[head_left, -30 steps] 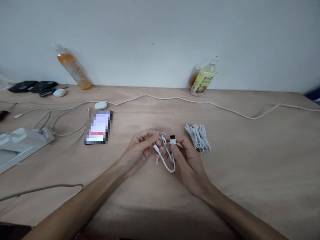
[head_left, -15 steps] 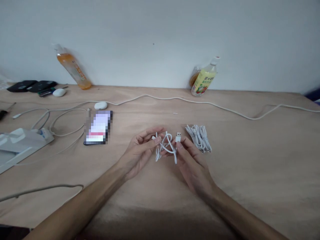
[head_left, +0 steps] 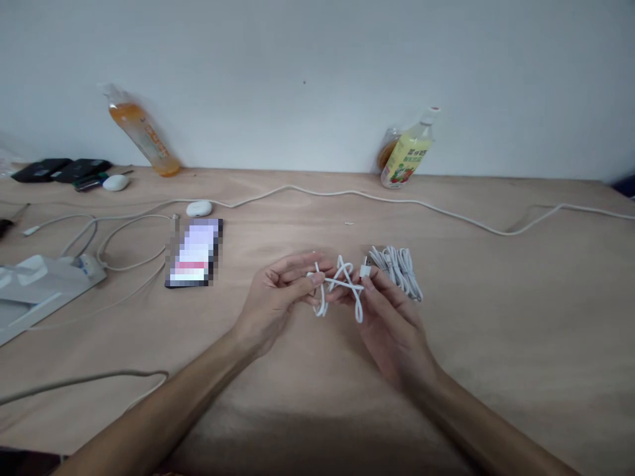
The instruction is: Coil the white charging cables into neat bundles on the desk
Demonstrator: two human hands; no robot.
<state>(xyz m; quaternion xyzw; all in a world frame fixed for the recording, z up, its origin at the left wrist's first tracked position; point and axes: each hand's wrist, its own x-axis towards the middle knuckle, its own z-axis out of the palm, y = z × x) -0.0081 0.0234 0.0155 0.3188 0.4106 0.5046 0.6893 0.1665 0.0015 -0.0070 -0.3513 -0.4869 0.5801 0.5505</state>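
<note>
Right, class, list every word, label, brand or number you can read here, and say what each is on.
No text can be read.
Label on the orange bottle: too blurred.
Label on the yellow bottle: too small.
Screen of the phone: blurred out.
The white cable, pinched by left hand and right hand: no markings seen.

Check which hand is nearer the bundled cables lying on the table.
Right. The right hand sits just beside the bundled cables; the left hand is farther left, past the loose cable both hold.

Pixelated phone screen (head_left: 194, 252); white tray (head_left: 34, 284) partly off the left edge, long cable (head_left: 595, 211) off the right.
</note>
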